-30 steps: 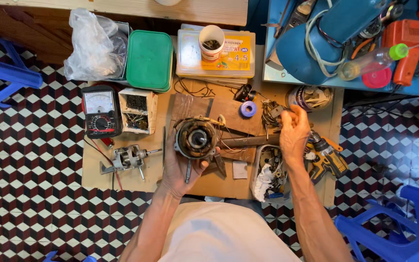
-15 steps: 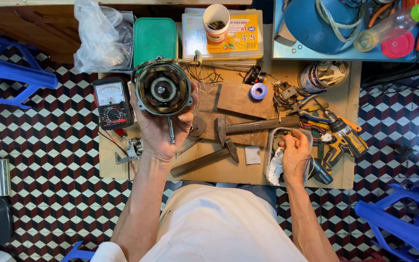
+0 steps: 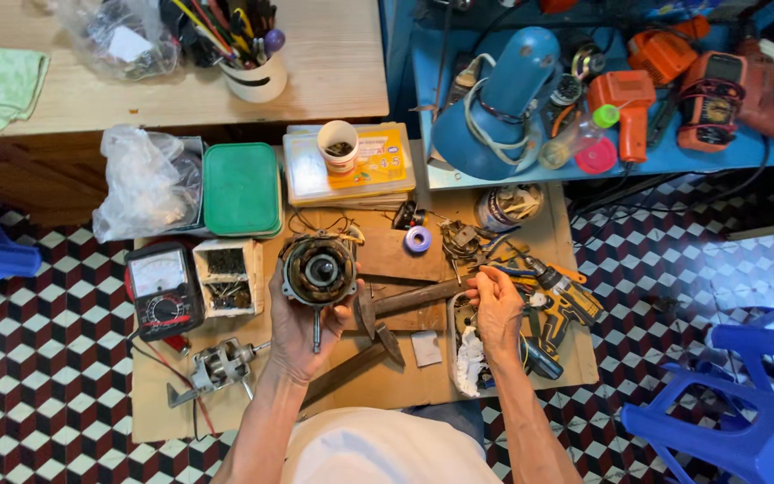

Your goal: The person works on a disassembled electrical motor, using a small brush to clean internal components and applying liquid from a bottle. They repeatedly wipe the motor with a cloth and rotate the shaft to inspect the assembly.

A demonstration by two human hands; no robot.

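Observation:
My left hand (image 3: 302, 327) holds a round electric motor (image 3: 318, 269) with copper windings and a metal shaft pointing down, lifted over the low wooden board (image 3: 163, 412). My right hand (image 3: 497, 309) hovers over a white tray (image 3: 460, 345) of rags and small parts, fingers curled; whether it pinches something small I cannot tell. A hammer (image 3: 405, 300) lies between the two hands.
A multimeter (image 3: 163, 289), a small parts box (image 3: 227, 276), a second small motor (image 3: 212, 367), a yellow cordless drill (image 3: 557, 305), purple tape (image 3: 417, 239), a green lidded box (image 3: 242, 188) and a yellow case with a cup (image 3: 351, 161). Blue stools (image 3: 745, 421) stand right and left.
The view has pulled back and shifted. My left hand lowered the motor toward the board's middle. My right hand rose slightly above the white tray.

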